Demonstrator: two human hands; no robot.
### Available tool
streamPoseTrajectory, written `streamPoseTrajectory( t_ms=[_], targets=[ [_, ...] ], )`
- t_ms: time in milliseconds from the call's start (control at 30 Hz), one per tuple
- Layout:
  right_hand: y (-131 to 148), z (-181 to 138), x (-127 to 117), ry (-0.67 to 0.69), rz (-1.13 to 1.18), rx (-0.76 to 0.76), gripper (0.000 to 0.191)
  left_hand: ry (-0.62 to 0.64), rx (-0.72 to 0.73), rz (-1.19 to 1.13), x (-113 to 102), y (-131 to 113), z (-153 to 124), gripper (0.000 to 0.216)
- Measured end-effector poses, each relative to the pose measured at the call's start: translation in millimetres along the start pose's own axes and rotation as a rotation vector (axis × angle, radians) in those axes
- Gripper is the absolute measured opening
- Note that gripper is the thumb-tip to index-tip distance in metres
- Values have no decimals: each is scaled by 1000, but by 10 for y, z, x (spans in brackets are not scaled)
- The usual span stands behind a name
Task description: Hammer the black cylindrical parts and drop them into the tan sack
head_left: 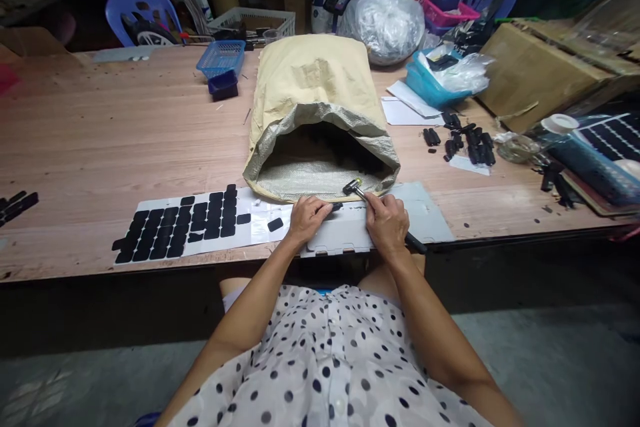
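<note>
My right hand is closed round a small hammer. Its metal head, with a yellowish face, is raised by the sack's mouth, and the black handle end sticks out below my fist. My left hand pinches a small black part against the grey board at the table's front edge. Just beyond both hands lies a large cream woven sack, its mouth facing me and dark pieces deep inside. To the left, a white sheet carries rows of black rounded pads.
Several finished-looking black parts lie in a pile at the right. Behind them stand a blue basin and a cardboard box. A blue basket and a dark blue tray sit left of the sack.
</note>
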State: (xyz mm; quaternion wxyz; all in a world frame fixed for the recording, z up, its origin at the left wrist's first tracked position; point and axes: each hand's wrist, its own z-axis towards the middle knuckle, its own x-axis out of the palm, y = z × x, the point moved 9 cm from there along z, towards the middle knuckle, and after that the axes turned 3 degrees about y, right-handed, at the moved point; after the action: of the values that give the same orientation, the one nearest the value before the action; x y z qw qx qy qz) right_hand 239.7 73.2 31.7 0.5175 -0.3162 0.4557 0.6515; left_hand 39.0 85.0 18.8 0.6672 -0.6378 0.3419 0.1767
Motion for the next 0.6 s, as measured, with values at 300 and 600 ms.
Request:
streamPoseTrajectory(
  t_ms=[300, 600],
  targets=[
    [35, -53, 37, 6, -61, 1, 29, -12, 3, 53, 23, 62, 8, 37],
    [27, -51, 54, -9, -76, -10, 30, -92, 4, -110, -34, 123, 4, 41]
  ],
)
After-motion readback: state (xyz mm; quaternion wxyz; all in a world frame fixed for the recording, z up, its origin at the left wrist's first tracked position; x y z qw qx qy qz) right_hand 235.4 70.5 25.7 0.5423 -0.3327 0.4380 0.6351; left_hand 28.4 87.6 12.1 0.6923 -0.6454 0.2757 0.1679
